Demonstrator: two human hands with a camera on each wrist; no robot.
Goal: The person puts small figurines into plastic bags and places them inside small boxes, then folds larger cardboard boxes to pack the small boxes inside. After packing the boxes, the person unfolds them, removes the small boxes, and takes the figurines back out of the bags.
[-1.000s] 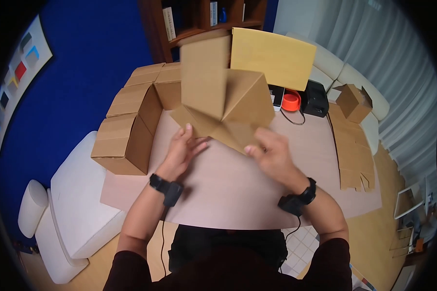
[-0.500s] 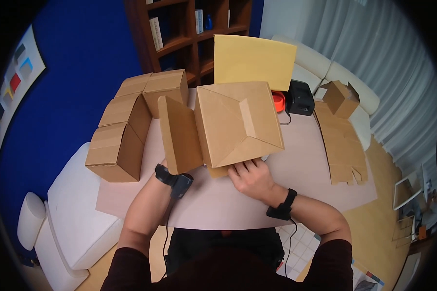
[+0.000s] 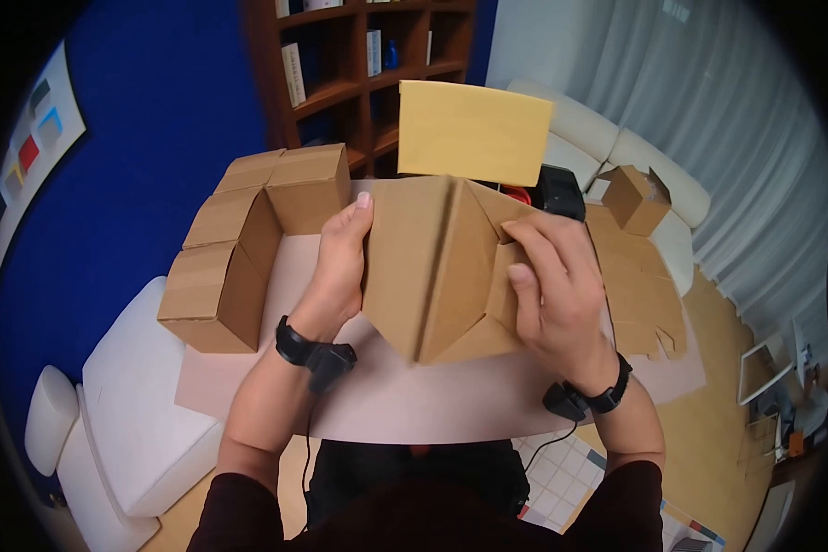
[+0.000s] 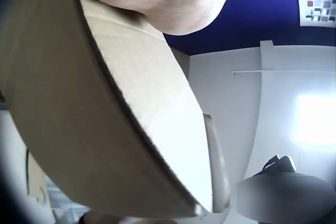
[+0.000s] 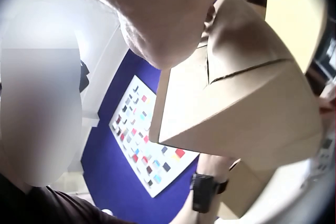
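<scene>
Between both hands, a brown cardboard box (image 3: 403,267) is held tilted above the table (image 3: 405,419). My left hand (image 3: 339,262) grips its left side, the thumb lying up along the edge near the top corner. On the other side my right hand (image 3: 566,290) has curled fingers and thumb on the folded flaps of the box, hiding part of them. Seen from the right wrist, the flaps overlap with a dark slit between them, and a box flap (image 5: 247,45) lies just beyond that hand. The left wrist view shows a broad cardboard panel (image 4: 142,71) below the left palm.
Several closed cardboard boxes (image 3: 213,276) stand in a row at the left. Behind the held box rise a yellow panel (image 3: 474,133) and a black device (image 3: 561,191). Flat cardboard (image 3: 639,285) lies on the right, with a small open box (image 3: 638,200) at its far end.
The box has been turned over in the hands, bringing another side up. My left hand has come into view on its left side; my right hand has moved from the near edge to the flaps.
</scene>
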